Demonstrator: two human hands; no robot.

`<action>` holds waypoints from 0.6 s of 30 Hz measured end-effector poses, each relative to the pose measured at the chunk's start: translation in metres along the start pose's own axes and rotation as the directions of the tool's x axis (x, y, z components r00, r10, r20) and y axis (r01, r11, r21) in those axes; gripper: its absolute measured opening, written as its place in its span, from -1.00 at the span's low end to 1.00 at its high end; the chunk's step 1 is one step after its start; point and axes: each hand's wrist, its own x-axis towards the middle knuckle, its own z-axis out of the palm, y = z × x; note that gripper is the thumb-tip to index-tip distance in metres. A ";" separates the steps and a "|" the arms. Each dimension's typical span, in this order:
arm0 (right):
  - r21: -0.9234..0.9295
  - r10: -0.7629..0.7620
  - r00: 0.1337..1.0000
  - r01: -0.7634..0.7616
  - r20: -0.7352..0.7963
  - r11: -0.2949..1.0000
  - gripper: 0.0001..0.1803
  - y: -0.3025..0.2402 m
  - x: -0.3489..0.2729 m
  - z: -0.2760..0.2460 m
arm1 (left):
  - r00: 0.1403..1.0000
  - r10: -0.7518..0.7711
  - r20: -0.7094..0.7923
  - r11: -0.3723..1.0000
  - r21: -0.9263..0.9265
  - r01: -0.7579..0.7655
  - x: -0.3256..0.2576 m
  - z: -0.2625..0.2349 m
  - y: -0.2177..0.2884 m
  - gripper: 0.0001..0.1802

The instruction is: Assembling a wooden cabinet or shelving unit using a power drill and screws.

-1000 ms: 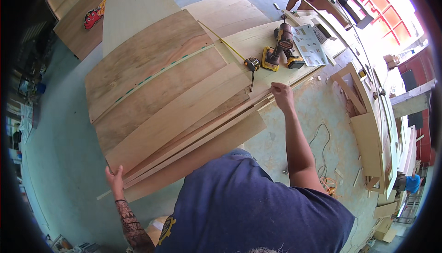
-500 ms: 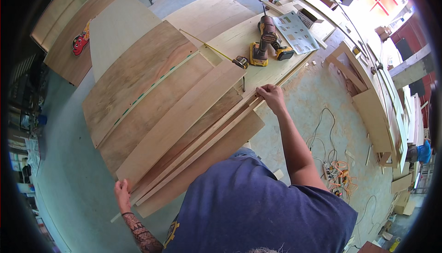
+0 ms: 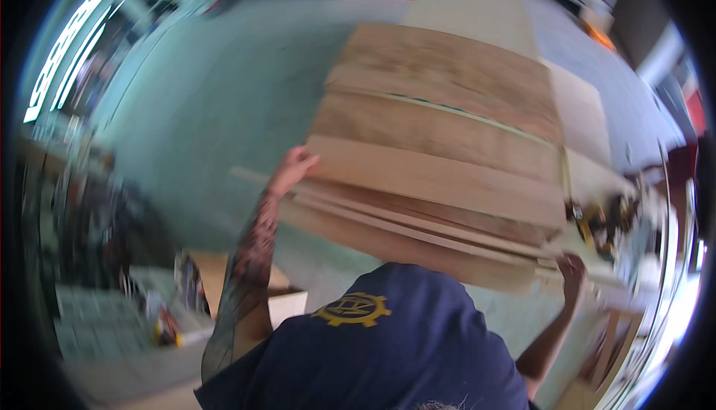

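Observation:
A light wooden board point(image 3: 432, 182) lies across the stacked plywood panels in front of me. At its left end my left hand point(image 3: 293, 169) is closed, the fingers pinching the corner. Below this board run narrow wooden strips point(image 3: 418, 225), side by side. My right hand point(image 3: 573, 268) is closed at the right end of the strips, and its fingers look curled round a strip, though blur softens the grip. A wider plywood piece point(image 3: 388, 244) lies on the side of the strips nearest my body.
Larger plywood panels point(image 3: 447, 67) spread beyond the board. Blurred power drills point(image 3: 600, 227) and a tape measure point(image 3: 574, 211) sit at the right. A cardboard box point(image 3: 287, 302) stands at lower left beside my left arm. Concrete floor point(image 3: 224, 104) extends to the left.
My view has swung left, so the panels and drills appear farther right and the board lies more level. Both hands remain at opposite ends of the wood.

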 end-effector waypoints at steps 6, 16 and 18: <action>-0.216 -0.002 0.975 -0.046 -0.220 0.975 -0.53 0.111 0.007 -0.131 | 0.982 -0.172 -0.075 0.978 -0.133 0.161 -0.021 0.000 0.039 -0.66; -0.669 -0.156 0.986 0.075 -0.062 0.740 -0.31 0.012 0.012 -0.042 | 0.982 -0.176 -0.068 0.984 -0.051 0.173 -0.018 -0.023 0.034 -0.58; -0.725 -0.153 0.988 0.120 0.020 0.678 -0.41 -0.010 0.015 -0.023 | 0.974 -0.221 -0.055 0.975 -0.021 0.220 -0.013 -0.030 0.020 -0.60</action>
